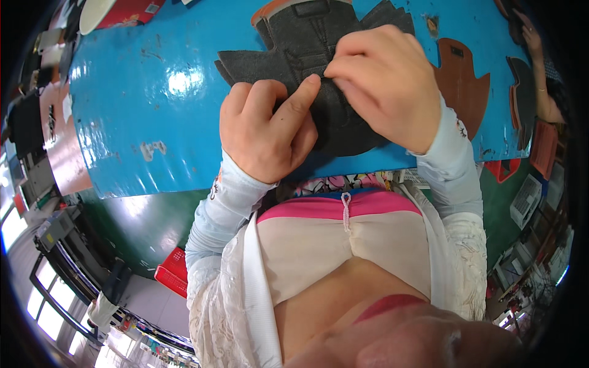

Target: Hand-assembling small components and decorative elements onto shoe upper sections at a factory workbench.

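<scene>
A dark grey-black leather piece [270, 64] with pointed side flaps lies on the blue table [141, 122]; it looks like a cut shoe or boot upper. My left hand [268, 126] rests on its left side, fingers curled and the index finger reaching to the middle of the leather. Close beside that fingertip, my right hand [389, 92] is closed in a pinch over the centre line. Whatever sits between its fingertips is too small or hidden to make out. Part of the leather is covered by both hands.
A brown leather piece [461, 83] lies right of my right hand, with dark cut pieces [521, 101] further right. Another person's hand [531, 35] shows at the upper right. A red container [129, 11] stands far left; a red basket [173, 270] is below the table.
</scene>
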The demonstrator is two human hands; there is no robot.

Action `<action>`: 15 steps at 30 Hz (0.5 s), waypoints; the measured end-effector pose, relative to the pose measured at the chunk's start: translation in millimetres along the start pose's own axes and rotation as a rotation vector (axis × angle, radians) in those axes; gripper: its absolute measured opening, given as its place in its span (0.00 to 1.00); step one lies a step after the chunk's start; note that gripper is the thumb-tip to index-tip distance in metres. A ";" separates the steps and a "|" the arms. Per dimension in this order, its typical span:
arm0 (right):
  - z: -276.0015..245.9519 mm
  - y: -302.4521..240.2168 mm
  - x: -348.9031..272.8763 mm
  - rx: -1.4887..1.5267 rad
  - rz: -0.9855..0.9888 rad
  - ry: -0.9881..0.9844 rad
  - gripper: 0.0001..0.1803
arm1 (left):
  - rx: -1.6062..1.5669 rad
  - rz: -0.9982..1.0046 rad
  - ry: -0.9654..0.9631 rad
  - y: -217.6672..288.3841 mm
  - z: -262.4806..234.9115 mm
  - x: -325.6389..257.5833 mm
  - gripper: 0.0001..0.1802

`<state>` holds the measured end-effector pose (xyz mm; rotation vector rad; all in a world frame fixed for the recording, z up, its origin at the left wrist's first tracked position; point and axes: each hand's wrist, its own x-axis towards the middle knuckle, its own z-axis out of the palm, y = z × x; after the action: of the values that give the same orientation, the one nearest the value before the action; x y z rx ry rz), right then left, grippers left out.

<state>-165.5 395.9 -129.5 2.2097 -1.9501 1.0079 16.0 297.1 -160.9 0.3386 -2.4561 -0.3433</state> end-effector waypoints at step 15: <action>15.7 4.3 -18.0 -0.068 -0.038 0.119 0.03 | 0.027 -0.082 -0.083 9.2 -2.6 1.5 0.27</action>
<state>-162.5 404.1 -152.1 2.0920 -1.8573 1.0266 15.1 304.8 -155.1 0.4456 -2.5346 -0.3661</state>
